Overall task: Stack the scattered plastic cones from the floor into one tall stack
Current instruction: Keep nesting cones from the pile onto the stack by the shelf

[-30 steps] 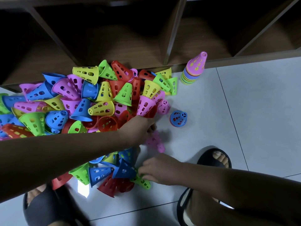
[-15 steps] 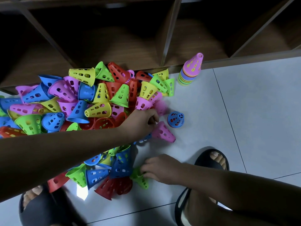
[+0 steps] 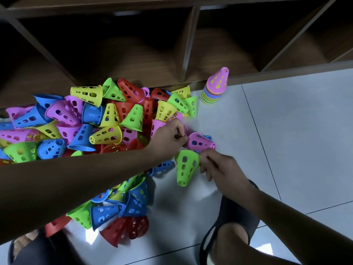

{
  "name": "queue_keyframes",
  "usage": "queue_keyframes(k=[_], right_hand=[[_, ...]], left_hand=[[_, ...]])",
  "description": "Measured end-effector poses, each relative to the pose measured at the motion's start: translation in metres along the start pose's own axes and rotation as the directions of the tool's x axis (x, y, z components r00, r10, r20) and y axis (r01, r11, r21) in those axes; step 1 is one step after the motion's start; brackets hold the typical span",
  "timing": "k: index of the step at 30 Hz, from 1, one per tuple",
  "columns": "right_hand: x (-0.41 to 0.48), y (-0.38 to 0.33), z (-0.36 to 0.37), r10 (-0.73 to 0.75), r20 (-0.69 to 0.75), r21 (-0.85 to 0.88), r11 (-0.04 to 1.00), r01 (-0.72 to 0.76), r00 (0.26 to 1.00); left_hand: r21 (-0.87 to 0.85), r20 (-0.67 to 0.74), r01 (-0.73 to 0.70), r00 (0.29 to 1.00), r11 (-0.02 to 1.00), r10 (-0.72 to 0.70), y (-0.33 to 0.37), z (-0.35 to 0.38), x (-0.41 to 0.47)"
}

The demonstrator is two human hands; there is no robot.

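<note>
A big pile of perforated plastic cones [image 3: 107, 129] in several colours covers the floor on the left. A short stack of cones [image 3: 214, 88] topped by a pink one stands upright near the shelf edge. My left hand [image 3: 168, 138] pinches the rim of a pink cone [image 3: 200, 141] just above the floor. Below it, my right hand [image 3: 219, 167] pinches the wide rim of a green cone [image 3: 186, 167], whose narrow end points toward me. A blue cone [image 3: 208, 137] is mostly hidden behind the pink one.
A dark wooden shelf unit [image 3: 187, 54] with open compartments runs along the back. Pale floor tiles [image 3: 286, 131] stretch to the right. My feet in dark sandals sit at the bottom right [image 3: 235, 222] and bottom left [image 3: 38, 247].
My right hand has lifted a green cone from the near pile up toward the middle. My left hand has carried the pink cone to the right, over the blue cone.
</note>
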State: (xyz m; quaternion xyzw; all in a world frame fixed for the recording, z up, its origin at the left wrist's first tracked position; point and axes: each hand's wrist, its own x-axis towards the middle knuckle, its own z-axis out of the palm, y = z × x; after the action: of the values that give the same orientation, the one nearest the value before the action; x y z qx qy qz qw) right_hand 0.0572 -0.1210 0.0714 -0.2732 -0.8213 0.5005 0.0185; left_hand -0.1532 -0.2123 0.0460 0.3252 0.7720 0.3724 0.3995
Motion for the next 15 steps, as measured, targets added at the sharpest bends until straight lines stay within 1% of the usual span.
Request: queue_keyframes(k=[3,6,7,12,15], right_hand=[[-0.003,-0.002,-0.016,0.089,-0.088,0.156,0.985,-0.075,0.992],[-0.005,-0.005,-0.029,0.15,-0.162,0.293,0.951,-0.097,0.975],[-0.006,-0.004,-0.032,0.17,-0.179,0.325,0.94,-0.105,0.969],[-0.003,0.008,-0.036,0.29,-0.194,0.414,0.89,-0.19,0.937],[0.004,0.021,-0.034,0.388,-0.183,0.488,0.834,-0.26,0.903]], left_hand=[[-0.121,0.007,0.069,0.998,0.99,-0.069,0.003,0.004,0.004],[-0.249,0.016,0.078,0.997,0.965,-0.076,0.01,0.007,0.005],[-0.262,0.009,0.076,0.997,0.962,-0.077,0.011,0.009,0.005],[-0.12,-0.027,0.066,0.997,0.991,-0.07,0.005,0.025,0.018],[-0.09,-0.045,0.071,0.996,0.993,-0.075,0.003,0.038,0.026]])
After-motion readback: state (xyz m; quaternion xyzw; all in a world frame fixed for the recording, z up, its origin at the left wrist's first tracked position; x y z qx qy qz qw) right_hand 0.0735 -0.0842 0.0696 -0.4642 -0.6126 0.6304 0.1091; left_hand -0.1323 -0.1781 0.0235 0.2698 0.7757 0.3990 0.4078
